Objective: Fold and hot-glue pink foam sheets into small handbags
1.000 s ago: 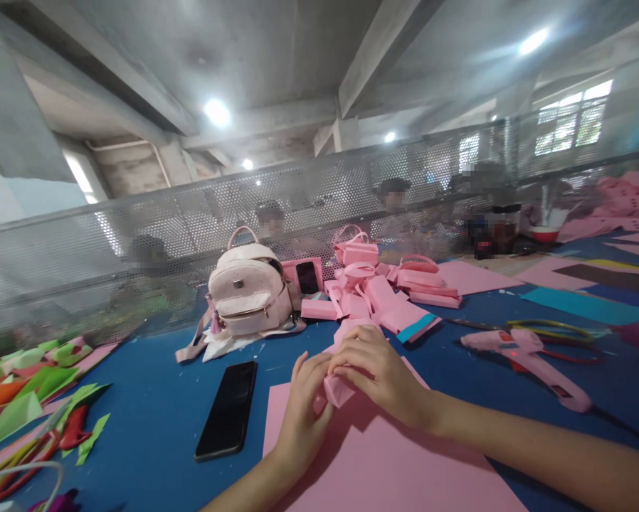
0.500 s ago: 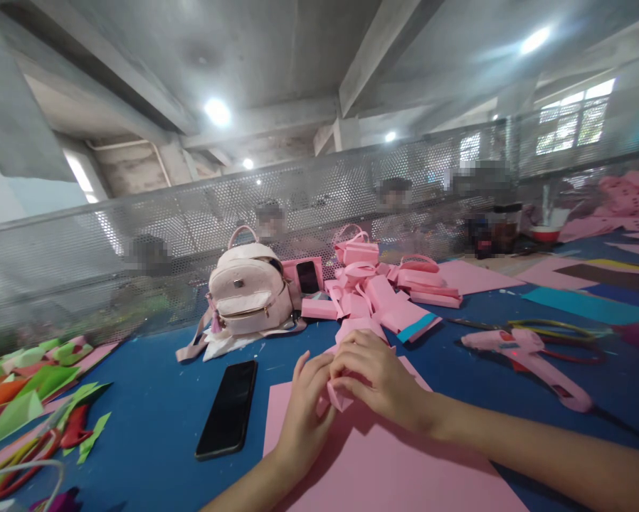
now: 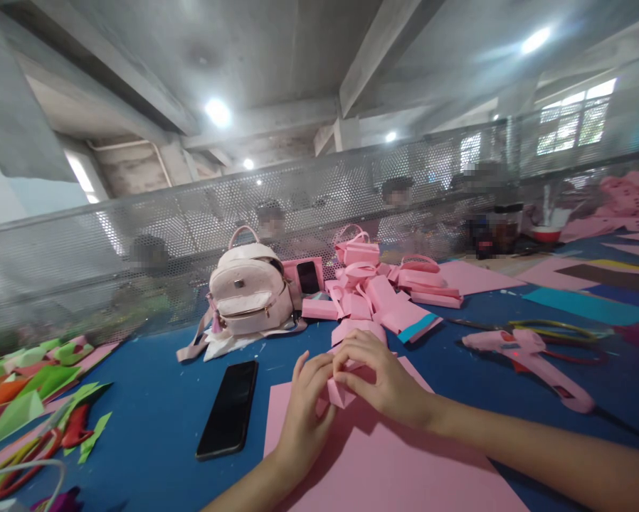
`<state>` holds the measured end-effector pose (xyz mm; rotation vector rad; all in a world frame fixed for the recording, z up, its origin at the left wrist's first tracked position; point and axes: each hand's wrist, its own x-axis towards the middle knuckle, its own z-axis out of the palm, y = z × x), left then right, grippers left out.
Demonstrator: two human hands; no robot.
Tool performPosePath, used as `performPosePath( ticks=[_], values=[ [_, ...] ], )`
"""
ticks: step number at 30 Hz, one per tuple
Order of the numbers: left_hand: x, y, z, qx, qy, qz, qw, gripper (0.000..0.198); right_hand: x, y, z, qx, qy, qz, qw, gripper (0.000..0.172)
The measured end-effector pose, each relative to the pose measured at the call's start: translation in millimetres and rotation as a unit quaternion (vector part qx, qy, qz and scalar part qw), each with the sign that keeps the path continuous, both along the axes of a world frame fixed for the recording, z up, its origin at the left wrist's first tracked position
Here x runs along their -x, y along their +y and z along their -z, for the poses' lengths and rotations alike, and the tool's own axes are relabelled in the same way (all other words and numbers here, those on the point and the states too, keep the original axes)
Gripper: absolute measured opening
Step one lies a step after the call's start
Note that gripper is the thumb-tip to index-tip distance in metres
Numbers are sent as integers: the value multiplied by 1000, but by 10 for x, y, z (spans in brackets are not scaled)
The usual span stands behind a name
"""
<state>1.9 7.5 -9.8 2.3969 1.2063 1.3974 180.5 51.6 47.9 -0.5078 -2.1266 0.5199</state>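
Observation:
Between my two hands is a small folded pink paper piece (image 3: 339, 392), partly covered by fingers. My left hand (image 3: 312, 398) grips it from the left, its thumb side low against the fold. From the right, my right hand (image 3: 376, 373) curls over the same piece, fingertips on its top and side. Beneath both hands a large pink sheet (image 3: 399, 462) lies flat. Just beyond the fingers, more pink folded paper (image 3: 359, 333) rests in front of a pile of pink paper shapes (image 3: 356, 284).
A black phone (image 3: 228, 409) lies left of my hands, a cream backpack (image 3: 250, 288) behind it. At right are a pink glue gun (image 3: 527, 359) and scissors (image 3: 565, 329). Green paper scraps (image 3: 36, 391) and red-handled scissors (image 3: 31, 455) are far left. A perforated metal screen (image 3: 319, 206) stands behind.
My right hand's fingers have shifted slightly on the folded paper piece, showing a little more of it. My left hand stays almost still.

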Motion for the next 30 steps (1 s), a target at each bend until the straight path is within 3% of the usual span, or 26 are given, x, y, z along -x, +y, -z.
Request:
performPosePath(
  ticks=[12, 19, 22, 30],
  values=[
    [6, -13, -6, 6, 11, -11, 1000, 45, 12, 27, 7, 128, 26, -23, 991, 10],
    [12, 0, -10, 3, 7, -3, 1000, 52, 22, 41, -27, 158, 39, -25, 986, 15],
    [7, -10, -22, 16, 8, -4, 1000, 55, 10, 93, -43, 144, 53, -15, 988, 21],
    [23, 2, 15, 7, -23, -1, 1000, 52, -19, 191, 28, 13, 36, -19, 999, 27]
  ],
)
